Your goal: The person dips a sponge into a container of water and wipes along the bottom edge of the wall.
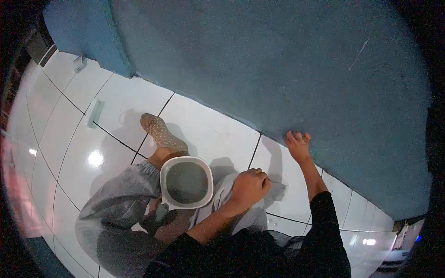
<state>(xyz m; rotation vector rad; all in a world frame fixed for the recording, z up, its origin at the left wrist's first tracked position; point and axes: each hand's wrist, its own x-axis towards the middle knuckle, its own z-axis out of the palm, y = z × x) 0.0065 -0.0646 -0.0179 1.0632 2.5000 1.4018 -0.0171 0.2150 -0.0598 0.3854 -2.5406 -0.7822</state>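
Note:
My right hand (298, 145) is at the lower part of the blue-grey wall (259, 60), just above the floor line, with its fingers bent and apart against the surface. Closed into a fist, my left hand (251, 187) rests over my knee; whether anything is inside it is hidden. A flat greyish patch (278, 191) shows beside that fist, too faint to name. Between my legs stands a white rounded-square tub (210, 186), holding murky grey liquid (187, 182). A grey knob-like part (162, 212) sticks out by the tub's near side.
White glossy tiles (208, 120) with dark joints cover the floor. My foot in a spotted sock (162, 134) is left of the wall's base. A pale bar-shaped object (92, 112) lies farther left, and a small clear item (79, 64) sits near the wall corner.

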